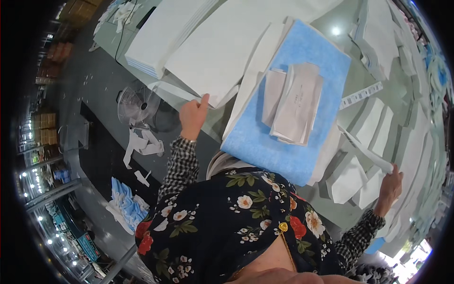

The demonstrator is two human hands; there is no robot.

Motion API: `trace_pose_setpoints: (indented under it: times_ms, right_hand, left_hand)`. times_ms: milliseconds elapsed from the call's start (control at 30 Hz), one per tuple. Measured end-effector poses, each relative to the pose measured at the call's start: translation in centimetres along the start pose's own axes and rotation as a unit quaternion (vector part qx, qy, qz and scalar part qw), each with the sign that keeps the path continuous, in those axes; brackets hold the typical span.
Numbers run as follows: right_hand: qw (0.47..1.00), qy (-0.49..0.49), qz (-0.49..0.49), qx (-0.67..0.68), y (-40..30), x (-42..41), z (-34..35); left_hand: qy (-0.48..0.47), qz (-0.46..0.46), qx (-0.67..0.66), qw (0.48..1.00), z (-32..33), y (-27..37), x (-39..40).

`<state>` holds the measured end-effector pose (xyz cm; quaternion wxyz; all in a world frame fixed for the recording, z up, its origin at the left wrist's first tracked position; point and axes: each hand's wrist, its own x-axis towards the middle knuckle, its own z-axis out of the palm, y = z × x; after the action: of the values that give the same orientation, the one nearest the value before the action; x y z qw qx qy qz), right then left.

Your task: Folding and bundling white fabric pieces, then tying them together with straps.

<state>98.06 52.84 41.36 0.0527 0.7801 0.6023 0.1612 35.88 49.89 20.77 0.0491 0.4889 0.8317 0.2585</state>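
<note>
My left hand [193,117] grips a narrow white fabric strip [177,91] at the table's near edge, thumb up. Touching that spot is the corner of a broad stack of white cut fabric [216,53]. My right hand [390,186], far to the right, pinches the end of another white strip [365,151]. Between my hands lies a blue nonwoven fabric panel [244,131] on white layers, close to my body. On the panel rests a bundle of pale cut pieces [298,103]; its top piece bears writing. The fingertips of both hands are partly hidden.
White cut pieces [349,181] stand in piles on the right of the table [328,42]. A label strip [361,95] lies beside the blue panel. Left of the table, a fan [129,106], white scraps [142,143] and a blue-and-white cloth heap [127,206] are on the floor.
</note>
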Motion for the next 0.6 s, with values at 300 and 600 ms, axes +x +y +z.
trace_pose_setpoints:
  times_ms: [300,600]
  right_hand:
    - [0.719,-0.084,0.048,0.689,0.3,3.0,3.7]
    - [0.353,-0.152,-0.027,0.923,-11.3,7.2,2.1]
  left_hand:
    - [-0.175,-0.333,-0.406,0.833,1.2,-0.3,-1.1]
    - [0.065,-0.404,-0.705,0.579,2.1,-1.5,-2.7]
